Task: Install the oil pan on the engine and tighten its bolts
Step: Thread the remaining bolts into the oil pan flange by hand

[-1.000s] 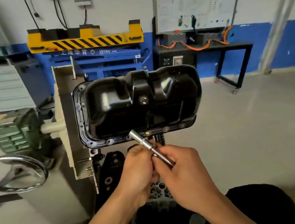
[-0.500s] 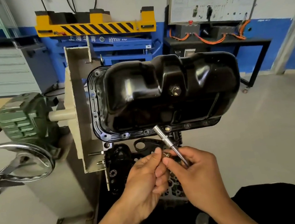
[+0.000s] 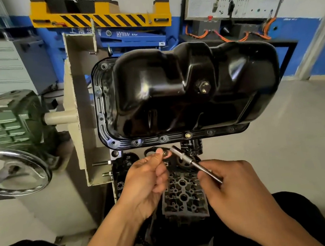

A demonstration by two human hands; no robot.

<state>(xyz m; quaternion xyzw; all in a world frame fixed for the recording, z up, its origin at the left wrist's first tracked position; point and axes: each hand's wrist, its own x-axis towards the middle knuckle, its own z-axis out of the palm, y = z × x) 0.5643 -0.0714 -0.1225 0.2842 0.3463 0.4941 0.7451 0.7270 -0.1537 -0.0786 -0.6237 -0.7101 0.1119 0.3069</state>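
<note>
The pan (image 3: 186,91) sits on the engine (image 3: 183,197) with its flange (image 3: 219,131) flat along the near edge. It is in place but, I judge, barely fastened. One fitted bolt (image 3: 187,135) shows brass in the pan's near flange, while the holes (image 3: 162,139) on either side of it look empty.

Just below the pan's near edge the left hand (image 3: 144,181) pinches a loose bolt (image 3: 164,153) between thumb and forefinger. The right hand (image 3: 231,183), also below the pan, has its fingers curled round the shaft of the driver (image 3: 192,163). The socket (image 3: 174,149) is tilted up toward the pan, right beside the loose bolt. The hands are near each other but apart.

Held this way, the bolt is probably being fed into the socket so the driver can carry it to a hole. Whether it is seated there is too small to tell. Well left of the pan stands a handwheel (image 3: 15,170), with no hand on it.
</note>
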